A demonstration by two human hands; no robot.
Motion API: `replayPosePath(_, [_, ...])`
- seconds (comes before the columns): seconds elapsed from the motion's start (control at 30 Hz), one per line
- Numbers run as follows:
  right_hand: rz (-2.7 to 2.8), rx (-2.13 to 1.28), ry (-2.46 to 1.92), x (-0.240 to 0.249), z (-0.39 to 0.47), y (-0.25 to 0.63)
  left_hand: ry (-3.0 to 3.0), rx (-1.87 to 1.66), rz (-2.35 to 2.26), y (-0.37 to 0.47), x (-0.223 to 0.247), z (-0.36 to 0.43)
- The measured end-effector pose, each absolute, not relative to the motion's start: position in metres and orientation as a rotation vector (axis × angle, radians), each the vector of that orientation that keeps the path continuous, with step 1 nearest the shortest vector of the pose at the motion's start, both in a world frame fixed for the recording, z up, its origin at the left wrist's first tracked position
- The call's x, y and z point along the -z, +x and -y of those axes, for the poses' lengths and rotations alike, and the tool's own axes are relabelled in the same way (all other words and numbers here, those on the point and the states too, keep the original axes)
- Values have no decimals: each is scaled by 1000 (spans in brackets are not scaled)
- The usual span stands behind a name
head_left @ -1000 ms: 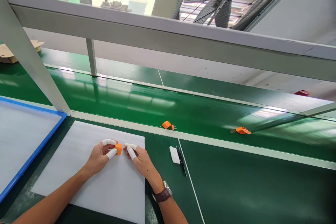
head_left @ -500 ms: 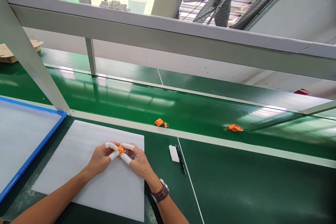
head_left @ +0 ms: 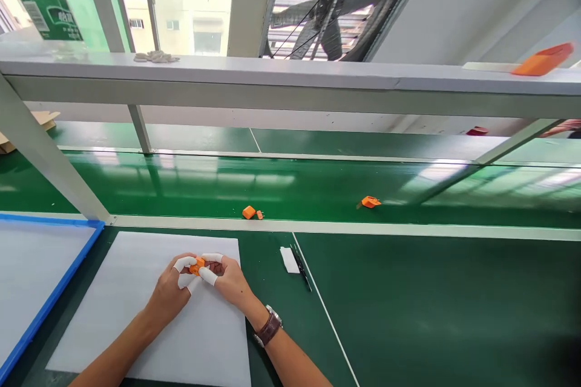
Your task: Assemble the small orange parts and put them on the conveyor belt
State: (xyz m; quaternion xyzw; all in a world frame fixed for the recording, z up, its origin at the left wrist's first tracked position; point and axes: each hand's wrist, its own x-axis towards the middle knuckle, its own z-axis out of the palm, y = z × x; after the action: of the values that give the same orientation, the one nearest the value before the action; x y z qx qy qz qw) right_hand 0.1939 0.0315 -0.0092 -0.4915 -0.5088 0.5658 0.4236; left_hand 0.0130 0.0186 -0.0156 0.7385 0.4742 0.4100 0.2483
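Note:
A small orange plastic part (head_left: 197, 266) is held up between my two hands, just above a white sheet (head_left: 190, 326). My right hand (head_left: 229, 278) pinches it between thumb and index finger. My left hand (head_left: 170, 290) has its fingers curled against the part's left side, the thumb tip lower and a little apart from it. White finger covers sit on the thumbs and index fingers of both hands. Fingers hide much of the part, so its details cannot be made out.
Orange pieces (head_left: 249, 212) and another orange piece (head_left: 371, 201) lie on the green belt (head_left: 308, 193) behind the metal rail. A white slip (head_left: 289, 259) and a black pen (head_left: 301, 266) lie right of the sheet. A blue-edged white board (head_left: 36, 278) is leftward. Overhead runs a shelf (head_left: 272, 75).
My view has tilted up, bringing a bottle and an orange object on the shelf into sight. My left thumb has moved down, away from the part; my right hand still pinches it.

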Motion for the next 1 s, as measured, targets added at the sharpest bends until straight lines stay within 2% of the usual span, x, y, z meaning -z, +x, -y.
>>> replayPosePath(0.3, [1293, -1335, -1100, 14, -35, 195, 2216, -1031, -1485, -8, -9, -50])
replayPosePath(0.43, [1352, -1294, -1145, 14, -34, 198, 2056, -926, -1662, -16, -17, -113])
replayPosePath(0.7, [1451, -1243, -1132, 18, -32, 201, 1840, -1017, -1900, -39, -12, -245])
replayPosePath(1.0, [1489, -1238, -1101, 17, -35, 205, 1839, -1185, -1959, -52, -3, -244])
